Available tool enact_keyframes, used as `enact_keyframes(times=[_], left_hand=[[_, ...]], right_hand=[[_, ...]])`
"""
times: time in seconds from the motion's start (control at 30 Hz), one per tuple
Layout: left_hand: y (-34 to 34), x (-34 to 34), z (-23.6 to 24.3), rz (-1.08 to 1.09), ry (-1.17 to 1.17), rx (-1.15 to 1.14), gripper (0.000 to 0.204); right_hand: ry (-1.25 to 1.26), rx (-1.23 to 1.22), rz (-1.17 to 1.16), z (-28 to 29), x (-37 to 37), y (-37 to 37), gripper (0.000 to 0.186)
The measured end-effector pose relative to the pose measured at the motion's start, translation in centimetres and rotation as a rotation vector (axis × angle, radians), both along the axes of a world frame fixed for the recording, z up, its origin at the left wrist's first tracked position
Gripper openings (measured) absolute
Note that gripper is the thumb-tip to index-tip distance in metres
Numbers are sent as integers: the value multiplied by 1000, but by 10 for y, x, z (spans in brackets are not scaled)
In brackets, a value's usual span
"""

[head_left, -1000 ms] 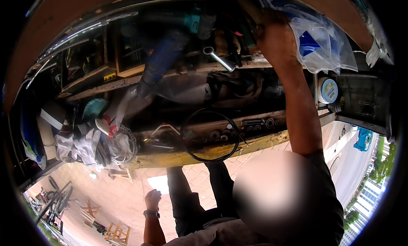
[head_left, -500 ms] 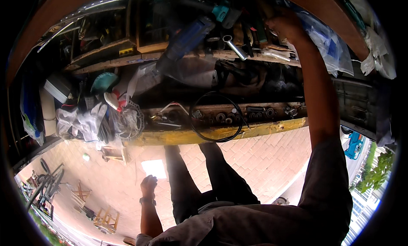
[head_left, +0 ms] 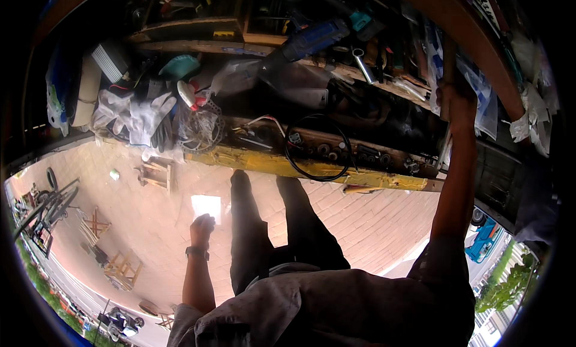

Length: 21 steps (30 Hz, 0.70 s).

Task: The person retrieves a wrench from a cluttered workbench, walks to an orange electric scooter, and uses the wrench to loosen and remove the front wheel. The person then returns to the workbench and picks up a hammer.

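My right hand [head_left: 459,103] is raised at the right end of the shelves, its fingers closed around a brown wooden-looking handle [head_left: 447,62]. The handle's far end is lost in shadow, so its kind is unclear. Clear plastic bags [head_left: 483,101] hang just beside this hand. To its left, a shiny metal socket wrench [head_left: 363,66] lies among dark tools on the upper shelf. My left hand [head_left: 202,225] hangs low over the paving, fingers curled; whether anything is inside them is hidden. A bright white square [head_left: 207,206] shows on the ground behind it.
A blue power tool [head_left: 318,40] rests across the upper shelf. Pale work gloves [head_left: 135,116] and a brake disc [head_left: 207,134] hang at the left. A black cable loop [head_left: 320,178] hangs over the yellow shelf edge [head_left: 258,163]. Small wooden stools [head_left: 123,271] stand on the paving.
My right hand has come down and back from the tools at the upper right, with the brown handle in its grip. My left hand stays low and curled. The view has shifted.
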<state>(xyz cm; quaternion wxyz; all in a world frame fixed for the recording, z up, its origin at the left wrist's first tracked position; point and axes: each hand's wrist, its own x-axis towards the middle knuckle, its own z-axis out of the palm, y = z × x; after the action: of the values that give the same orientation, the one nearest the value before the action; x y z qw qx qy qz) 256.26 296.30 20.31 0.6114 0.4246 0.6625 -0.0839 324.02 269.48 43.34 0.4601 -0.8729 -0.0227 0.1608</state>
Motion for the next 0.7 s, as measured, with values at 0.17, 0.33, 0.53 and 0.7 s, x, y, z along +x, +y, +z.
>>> enact_keyframes(times=[0.17,0.33,0.53,0.7], left_hand=[[-7,9,-7,-8,-62,-4,39],[-10,19,7,-50,-99,5,40],[-9,67,26,-131,-243,79,37],[-12,149,73,-489,-620,315,34]], right_hand=[[-165,-180,198,4,-35,-30,55],[-220,-358,312,4,-84,-58,62],[-238,-438,369,18,-157,-84,67],[-200,-469,379,33,-203,-74,66]])
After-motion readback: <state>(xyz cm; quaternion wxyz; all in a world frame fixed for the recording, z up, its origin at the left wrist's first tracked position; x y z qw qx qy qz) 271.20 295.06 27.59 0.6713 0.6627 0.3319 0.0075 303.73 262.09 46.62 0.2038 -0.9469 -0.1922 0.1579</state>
